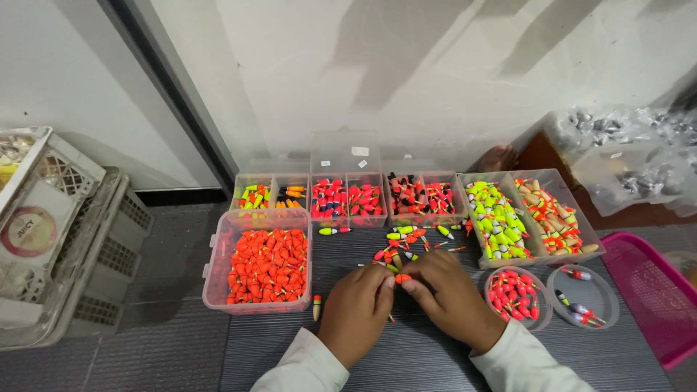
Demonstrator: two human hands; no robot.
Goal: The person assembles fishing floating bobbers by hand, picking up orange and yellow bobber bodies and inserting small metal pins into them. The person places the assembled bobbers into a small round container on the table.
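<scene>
Item in hand: one small orange float (402, 278), pinched between the fingers of left hand (358, 312) and right hand (451, 296), over the dark tabletop (421, 356). Handling note, as a judgement: grip lightly at the tips, clear of the loose floats (406, 239) just beyond.

Count: six clear compartment boxes, the nearest a box of orange floats (265, 267); two round dishes, one of red floats (514, 294), one nearly bare (584, 297); one pink basket (653, 290); loose pieces too many to count.
</scene>
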